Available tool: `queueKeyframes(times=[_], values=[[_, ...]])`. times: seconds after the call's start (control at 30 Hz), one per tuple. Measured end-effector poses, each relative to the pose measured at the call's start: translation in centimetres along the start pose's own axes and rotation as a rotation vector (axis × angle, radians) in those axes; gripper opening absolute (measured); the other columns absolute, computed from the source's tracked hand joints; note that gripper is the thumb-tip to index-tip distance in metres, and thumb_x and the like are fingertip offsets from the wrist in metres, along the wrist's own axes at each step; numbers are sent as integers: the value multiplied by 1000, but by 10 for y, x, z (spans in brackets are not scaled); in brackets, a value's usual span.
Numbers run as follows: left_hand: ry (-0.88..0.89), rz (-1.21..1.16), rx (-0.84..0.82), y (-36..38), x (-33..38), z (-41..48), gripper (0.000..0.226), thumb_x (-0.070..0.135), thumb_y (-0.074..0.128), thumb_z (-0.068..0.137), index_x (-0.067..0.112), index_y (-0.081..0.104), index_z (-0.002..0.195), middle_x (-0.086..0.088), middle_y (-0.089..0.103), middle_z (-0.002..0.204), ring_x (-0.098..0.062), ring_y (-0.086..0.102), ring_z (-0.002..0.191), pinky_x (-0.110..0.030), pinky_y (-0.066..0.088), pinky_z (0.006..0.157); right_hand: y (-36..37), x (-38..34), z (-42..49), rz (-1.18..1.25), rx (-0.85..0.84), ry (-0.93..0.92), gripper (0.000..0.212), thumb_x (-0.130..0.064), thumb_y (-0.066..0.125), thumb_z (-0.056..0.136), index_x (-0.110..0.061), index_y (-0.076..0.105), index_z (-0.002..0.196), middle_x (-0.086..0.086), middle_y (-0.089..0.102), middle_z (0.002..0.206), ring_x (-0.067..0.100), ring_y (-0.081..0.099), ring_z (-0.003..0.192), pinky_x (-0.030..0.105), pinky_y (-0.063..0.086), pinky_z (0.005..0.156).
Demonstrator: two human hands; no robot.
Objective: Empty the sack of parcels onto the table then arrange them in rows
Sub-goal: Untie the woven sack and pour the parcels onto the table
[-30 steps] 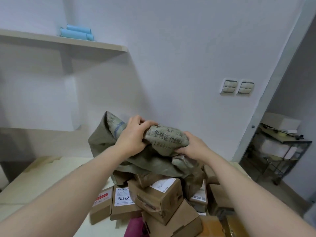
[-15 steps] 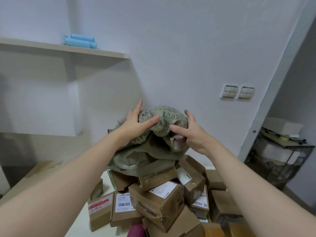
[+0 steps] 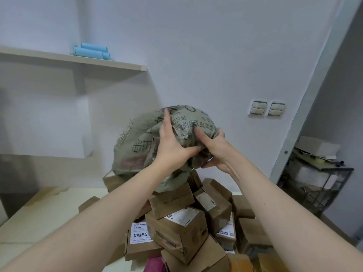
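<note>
White wall (image 3: 196, 46): backs the whole scene. Pale counter (image 3: 39, 209): stands against it, with bare surface showing at the left.

Pile of parcels (image 3: 182, 228): brown cardboard boxes heaped loosely on the counter at centre and right, tilted at mixed angles and not in rows. A pink item (image 3: 155, 266) shows at the pile's near edge.

Sack (image 3: 141, 146): grey-green woven cloth with dark print, crumpled and held in the air directly above the pile. Its lower fold hangs down to the topmost boxes.

Wall shelf (image 3: 78, 59): upper left. Metal rack (image 3: 318, 185): far right, beyond the door frame.

Left hand (image 3: 172, 146): pressed against the sack's front, fingers straight and pointing up. Right hand (image 3: 214, 148): clamped on bunched cloth, thumb in front, fingers curled behind. The 2 hands are close together.

Labelled parcel (image 3: 140, 238): reads "12V4A-5525", low on the pile's left.

2 blue rolls (image 3: 92, 51): lying on the shelf. 2 wall switches (image 3: 268, 108): side by side, right of the sack.
</note>
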State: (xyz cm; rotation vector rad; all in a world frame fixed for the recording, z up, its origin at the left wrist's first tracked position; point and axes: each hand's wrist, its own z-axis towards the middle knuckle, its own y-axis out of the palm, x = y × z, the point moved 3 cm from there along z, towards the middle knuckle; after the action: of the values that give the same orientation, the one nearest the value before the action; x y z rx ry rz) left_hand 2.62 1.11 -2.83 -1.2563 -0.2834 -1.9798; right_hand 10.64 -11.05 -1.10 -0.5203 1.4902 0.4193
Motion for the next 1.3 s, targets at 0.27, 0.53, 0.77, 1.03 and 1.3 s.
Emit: queueKeyframes(times=[0.27, 0.53, 0.77, 1.03, 1.3], values=[[-122, -51, -289, 11, -6, -16, 141, 71, 81, 48, 46, -14, 148, 2, 14, 159, -17, 25, 144, -47, 30, 116, -16, 1, 2, 75, 240, -185, 66, -15, 87, 68, -23, 46, 119, -2, 63, 108, 21, 65, 100, 49, 58, 80], [-312, 174, -10, -33, 14, 8, 116, 93, 41, 50, 51, -5, 149, -6, -15, 162, -38, -11, 147, -72, 5, 110, -28, -8, 2, 101, 81, -184, 76, -23, 89, 66, -19, 48, 130, 6, 65, 118, 29, 68, 102, 60, 57, 69], [-379, -346, -195, -32, 21, -3, 128, 65, 72, 60, 36, -12, 152, -1, 32, 153, -25, 51, 123, -36, 55, 90, -3, 5, -6, 393, -125, -100, 51, -33, 71, 77, -13, 58, 122, 13, 71, 114, 31, 69, 102, 56, 56, 77], [-327, -235, 7, -32, 3, -19, 73, 26, 88, 67, 26, 50, 129, 5, 68, 110, -16, 66, 99, -34, 54, 85, 6, 9, -15, -30, -25, 43, 39, -49, 58, 90, -20, 59, 116, 7, 70, 110, 19, 65, 92, 48, 58, 79], [-503, -635, 471, -39, -8, -11, 65, 27, 80, 74, 27, 51, 132, -3, 65, 116, -25, 63, 103, -46, 53, 93, 2, 41, -38, 212, 98, 519, 99, -88, 34, 73, -37, 4, 153, 7, -10, 162, 52, -2, 143, 85, 19, 92]])
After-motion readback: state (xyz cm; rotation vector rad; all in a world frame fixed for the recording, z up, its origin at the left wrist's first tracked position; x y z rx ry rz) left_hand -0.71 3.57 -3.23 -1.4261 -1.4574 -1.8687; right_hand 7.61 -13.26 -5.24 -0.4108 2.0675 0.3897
